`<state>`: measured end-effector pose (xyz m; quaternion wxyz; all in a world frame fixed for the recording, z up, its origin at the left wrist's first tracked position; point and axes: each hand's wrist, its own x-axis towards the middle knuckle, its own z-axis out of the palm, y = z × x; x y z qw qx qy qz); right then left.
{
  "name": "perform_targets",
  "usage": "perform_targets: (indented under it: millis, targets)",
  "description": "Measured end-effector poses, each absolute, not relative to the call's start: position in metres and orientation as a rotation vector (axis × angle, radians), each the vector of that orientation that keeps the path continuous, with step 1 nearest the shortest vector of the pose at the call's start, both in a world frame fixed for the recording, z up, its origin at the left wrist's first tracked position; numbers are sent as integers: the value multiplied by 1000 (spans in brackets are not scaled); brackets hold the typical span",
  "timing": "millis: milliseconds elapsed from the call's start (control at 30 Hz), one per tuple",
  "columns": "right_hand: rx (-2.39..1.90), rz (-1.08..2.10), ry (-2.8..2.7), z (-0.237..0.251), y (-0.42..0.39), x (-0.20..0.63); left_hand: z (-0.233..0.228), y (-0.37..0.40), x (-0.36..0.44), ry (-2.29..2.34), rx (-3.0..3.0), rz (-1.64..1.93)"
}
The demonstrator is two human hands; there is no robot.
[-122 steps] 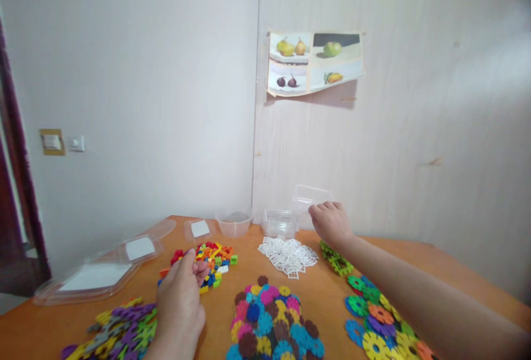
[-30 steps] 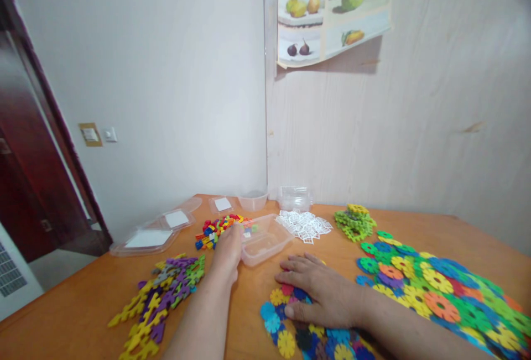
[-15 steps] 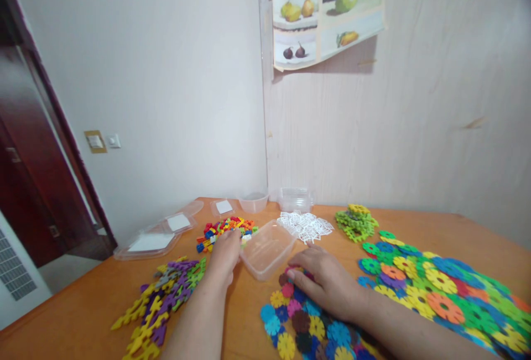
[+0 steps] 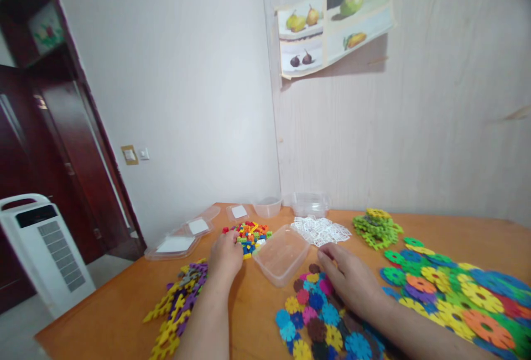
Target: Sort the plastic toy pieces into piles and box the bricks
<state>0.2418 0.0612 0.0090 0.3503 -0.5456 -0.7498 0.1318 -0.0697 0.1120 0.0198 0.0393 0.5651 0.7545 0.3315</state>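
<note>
My left hand (image 4: pixel 226 257) is at the left edge of a pile of small coloured plastic building blocks (image 4: pixel 251 233), its fingers curled inward. Whatever is between those fingers, if anything, is hidden. Over the far right side of a heap of small notched flower discs (image 4: pixel 317 318) rests my right hand (image 4: pixel 352 280), fingers stretched forward and thumb apart, holding nothing I can see. Between the two hands stands a clear plastic container (image 4: pixel 282 255) with nothing visible inside. Yellow and purple interlocking pieces (image 4: pixel 178 304) lie beside my left forearm.
White lattice pieces (image 4: pixel 321 231) lie behind the container. A green interlocking pile (image 4: pixel 376 229) and larger flower discs (image 4: pixel 452 293) spread to the right. Clear lids (image 4: pixel 178 244), a round bowl (image 4: pixel 267 207) and a clear box (image 4: pixel 310 205) line the table's back edge.
The view has turned left, showing more of the white appliance by the door. My left hand has shifted left, away from the container. My right fingers have straightened and moved slightly right.
</note>
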Motion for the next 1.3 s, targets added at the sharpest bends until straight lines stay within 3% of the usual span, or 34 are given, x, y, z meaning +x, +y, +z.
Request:
perform_targets:
  millis: [233, 700, 1000, 1300]
  targets:
    - [-1326, 371, -1977, 7, 62, 239, 27, 100, -59, 2567, 1990, 591]
    - [-1248, 274, -2310, 36, 61, 206, 27, 98, -55, 2600, 1948, 587]
    - [-1374, 352, -2098, 28, 93, 202, 29, 98, -53, 2596, 1925, 663]
    - [-1435, 536, -1918, 14, 104, 225, 19, 116, -59, 2226, 1673, 1186]
